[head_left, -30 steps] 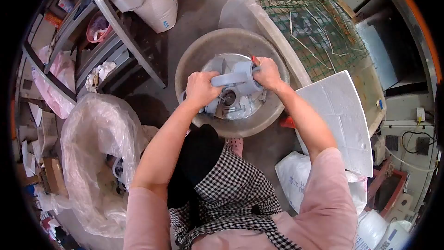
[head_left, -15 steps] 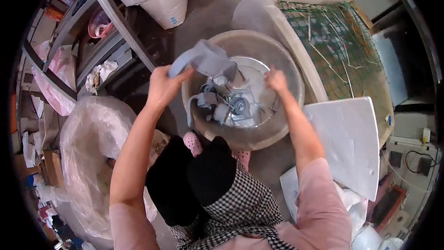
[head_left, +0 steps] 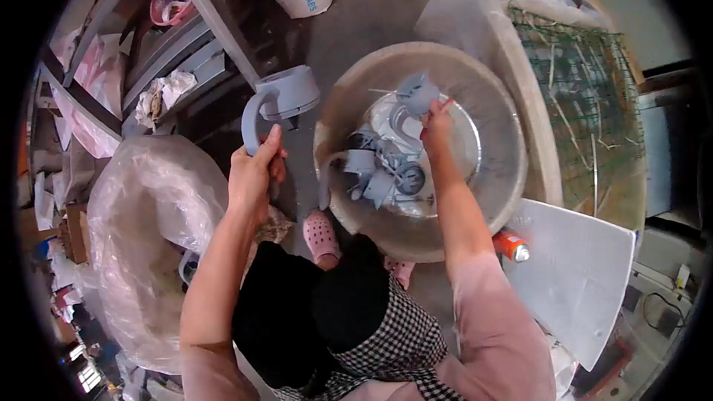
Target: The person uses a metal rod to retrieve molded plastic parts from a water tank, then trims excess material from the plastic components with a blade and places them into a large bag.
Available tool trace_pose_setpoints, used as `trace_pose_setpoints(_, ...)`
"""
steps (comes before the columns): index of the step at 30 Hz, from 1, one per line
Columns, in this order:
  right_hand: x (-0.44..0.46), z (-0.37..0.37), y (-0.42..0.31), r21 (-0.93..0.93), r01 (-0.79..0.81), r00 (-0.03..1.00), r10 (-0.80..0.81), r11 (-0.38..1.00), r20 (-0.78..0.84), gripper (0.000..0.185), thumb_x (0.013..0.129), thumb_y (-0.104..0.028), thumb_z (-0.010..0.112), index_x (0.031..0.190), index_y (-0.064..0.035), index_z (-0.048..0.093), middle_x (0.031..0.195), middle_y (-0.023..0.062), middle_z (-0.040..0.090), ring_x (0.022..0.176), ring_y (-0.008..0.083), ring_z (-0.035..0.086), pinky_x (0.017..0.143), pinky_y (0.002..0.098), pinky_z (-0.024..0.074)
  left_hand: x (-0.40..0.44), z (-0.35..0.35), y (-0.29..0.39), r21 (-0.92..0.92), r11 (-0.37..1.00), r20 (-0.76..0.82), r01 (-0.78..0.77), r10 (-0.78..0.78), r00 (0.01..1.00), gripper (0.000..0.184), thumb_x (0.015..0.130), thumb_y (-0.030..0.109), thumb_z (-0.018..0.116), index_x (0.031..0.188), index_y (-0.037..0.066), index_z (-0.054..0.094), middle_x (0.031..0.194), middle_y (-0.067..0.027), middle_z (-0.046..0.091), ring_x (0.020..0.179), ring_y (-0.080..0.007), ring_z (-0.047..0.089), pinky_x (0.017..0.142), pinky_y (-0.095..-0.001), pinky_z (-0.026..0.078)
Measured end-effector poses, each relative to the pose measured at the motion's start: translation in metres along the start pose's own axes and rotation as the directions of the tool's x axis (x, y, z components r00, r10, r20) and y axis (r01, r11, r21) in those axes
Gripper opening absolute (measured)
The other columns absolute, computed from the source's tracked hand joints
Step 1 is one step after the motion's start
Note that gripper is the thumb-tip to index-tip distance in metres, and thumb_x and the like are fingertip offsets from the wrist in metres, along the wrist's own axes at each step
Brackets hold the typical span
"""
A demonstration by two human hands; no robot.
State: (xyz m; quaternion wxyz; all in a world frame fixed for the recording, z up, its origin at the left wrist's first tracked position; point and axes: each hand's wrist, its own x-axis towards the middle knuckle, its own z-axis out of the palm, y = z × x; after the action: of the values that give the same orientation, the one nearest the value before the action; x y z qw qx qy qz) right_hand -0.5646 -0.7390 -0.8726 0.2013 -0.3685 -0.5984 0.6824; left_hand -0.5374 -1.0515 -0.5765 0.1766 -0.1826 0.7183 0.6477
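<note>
My left hand (head_left: 256, 171) is closed around the curved handle of a grey plastic part (head_left: 290, 94) with a round, cup-like head. It holds this part in the air, left of a large round basin (head_left: 512, 171). Over the basin, my right hand (head_left: 437, 130) is closed on another grey plastic piece (head_left: 418, 94), slightly blurred, its exact shape unclear. Below lie several grey plastic parts (head_left: 408, 177) with handles and round ends, heaped in the basin's left half. Part of the basin's pale bottom shows at the right.
A large clear plastic bag (head_left: 111, 215) stands open at my left, with a grey piece (head_left: 187, 266) inside. Metal rack bars (head_left: 215, 22) rise behind it. On the right are an orange can (head_left: 511, 245), a white foam board (head_left: 572, 275) and a tub with green netting (head_left: 587, 96).
My left hand has carried its grey part leftward, away from above the basin. My right hand now holds a grey piece above the heap. The view has shifted, bringing the orange can into sight.
</note>
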Motion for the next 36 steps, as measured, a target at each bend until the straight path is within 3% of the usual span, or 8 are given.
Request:
trace_pose_setpoints(2,-0.036,-0.045,-0.076,0.659,-0.343,0.879,-0.02,0.67,0.477,0.017,0.089,-0.015,0.049,0.1,-0.0033,0.055,0.074,0.001,0.052,0.06,0.0116,0.044,0.051,0.0249,0.0371,0.002,0.011,-0.008,-0.08,0.996,0.07,-0.035,0.041,0.997,0.036,0.085,0.036,0.063,0.076,0.002,0.059,0.057,-0.0019,0.049,0.05,-0.0107,0.045,0.05,-0.0239,0.035)
trace_pose_setpoints(14,-0.116,-0.112,-0.243,0.73,-0.683,0.7,0.265,-0.023,0.663,0.015,0.092,-0.009,0.035,0.083,-0.0059,0.047,0.069,0.0017,0.042,0.05,0.0074,0.038,0.038,0.0182,0.029,-0.06,0.123,0.024,-0.123,0.987,0.539,0.104,-0.022,0.842,0.046,0.088,0.041,0.056,0.115,0.004,0.057,0.098,-0.0102,0.061,0.086,-0.0143,0.056,0.075,-0.0254,0.044)
trace_pose_setpoints(20,-0.123,-0.129,-0.253,0.751,-0.66,0.71,0.344,0.018,0.615,0.016,0.096,-0.016,0.037,0.084,-0.0076,0.043,0.067,0.0017,0.039,0.052,0.0088,0.037,0.038,0.0191,0.0287,-0.082,0.128,0.023,-0.22,0.937,0.654,0.272,-0.065,0.754,0.051,0.086,0.041,0.059,0.118,0.003,0.053,0.103,-0.0133,0.061,0.087,-0.0165,0.057,0.069,-0.0268,0.044)
trace_pose_setpoints(25,-0.15,-0.118,-0.241,0.845,-0.474,0.875,0.239,0.248,0.421,0.011,0.093,-0.015,0.048,0.088,-0.0051,0.045,0.073,0.0041,0.044,0.055,0.0105,0.04,0.041,0.0183,0.0299,-0.089,0.142,-0.012,-0.254,0.964,0.376,0.08,0.022,0.926,0.047,0.088,0.046,0.054,0.099,0.0,0.06,0.079,-0.0091,0.061,0.067,-0.0167,0.057,0.059,-0.027,0.044)
trace_pose_setpoints(28,-0.168,-0.135,-0.257,0.36,-0.454,0.751,0.132,0.815,0.647,0.038,0.093,-0.028,0.049,0.114,0.0037,0.049,0.112,0.0168,0.057,0.066,0.0148,0.055,0.041,0.0177,0.0322,-0.09,0.135,-0.01,-0.297,0.955,0.196,-0.002,0.063,0.979,0.047,0.087,0.046,0.055,0.082,0.0,0.06,0.067,-0.0078,0.058,0.057,-0.0161,0.054,0.053,-0.0281,0.043)
trace_pose_setpoints(30,-0.16,-0.154,-0.261,0.223,-0.226,0.862,0.088,0.948,0.499,0.044,0.092,-0.033,0.049,0.116,0.0046,0.049,0.115,0.0169,0.056,0.068,0.0147,0.058,0.04,0.0182,0.0322,-0.081,0.121,-0.005,-0.209,0.969,0.195,-0.134,0.175,0.965,0.047,0.087,0.047,0.055,0.076,0.001,0.059,0.062,-0.0072,0.056,0.054,-0.0156,0.053,0.052,-0.0283,0.043)
trace_pose_setpoints(32,-0.143,-0.17,-0.273,0.08,0.032,0.945,-0.056,0.996,0.323,0.053,0.088,-0.038,0.054,0.119,0.0045,0.05,0.113,0.0146,0.059,0.071,0.0149,0.063,0.036,0.0189,0.0299,-0.081,0.112,0.005,-0.12,0.94,0.232,-0.318,0.338,0.912,0.05,0.088,0.045,0.054,0.064,0.001,0.058,0.054,-0.0051,0.053,0.049,-0.0135,0.05,0.05,-0.0281,0.041)
trace_pose_setpoints(36,-0.142,-0.172,-0.315,-0.093,0.244,0.822,-0.155,0.965,0.548,0.051,0.083,-0.035,0.061,0.119,-0.0003,0.054,0.106,0.0098,0.062,0.078,0.0119,0.059,0.067,0.0239,0.0452,-0.085,0.099,0.008,0.147,0.832,0.464,-0.535,0.42,0.78,0.036,0.086,0.026,0.06,0.061,0.0,0.059,0.054,-0.0004,0.054,0.051,-0.0076,0.047,0.048,-0.0265,0.037)
